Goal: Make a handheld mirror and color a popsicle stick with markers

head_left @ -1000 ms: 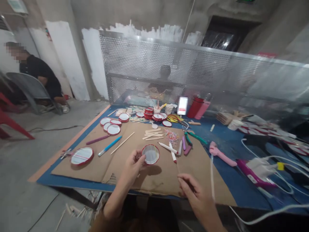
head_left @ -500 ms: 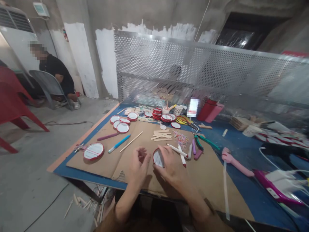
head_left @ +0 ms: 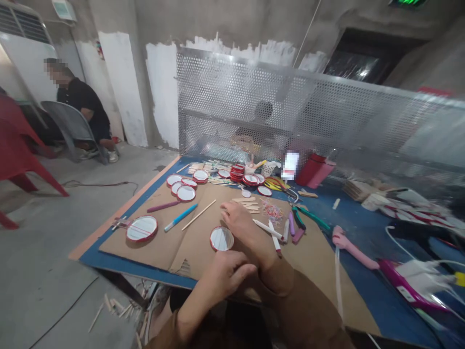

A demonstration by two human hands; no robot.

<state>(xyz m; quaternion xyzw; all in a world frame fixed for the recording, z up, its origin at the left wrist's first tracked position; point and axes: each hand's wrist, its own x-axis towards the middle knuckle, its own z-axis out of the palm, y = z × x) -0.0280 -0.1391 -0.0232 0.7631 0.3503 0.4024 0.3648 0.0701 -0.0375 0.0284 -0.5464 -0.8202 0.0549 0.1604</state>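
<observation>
Perforated metal screening (head_left: 218, 92) stands behind the blue worktop (head_left: 321, 198), whose front edge is partly covered by a cardboard sheet (head_left: 312, 271). Toward that edge, a red-rimmed disc (head_left: 221, 238) lies pale face up on the cardboard, between both hands. It looks light, thin and stiff, its face probably smooth and easily marked, so the rim seems the best hold. The left hand (head_left: 228, 274) has fingers loosely curled, thumb apart, nothing visible in them, just beside the disc's near rim; contact is unclear. The right hand (head_left: 240, 219) bends its fingers near wooden sticks (head_left: 250, 204); its palm is hidden, so I cannot tell their opening or any hold.
</observation>
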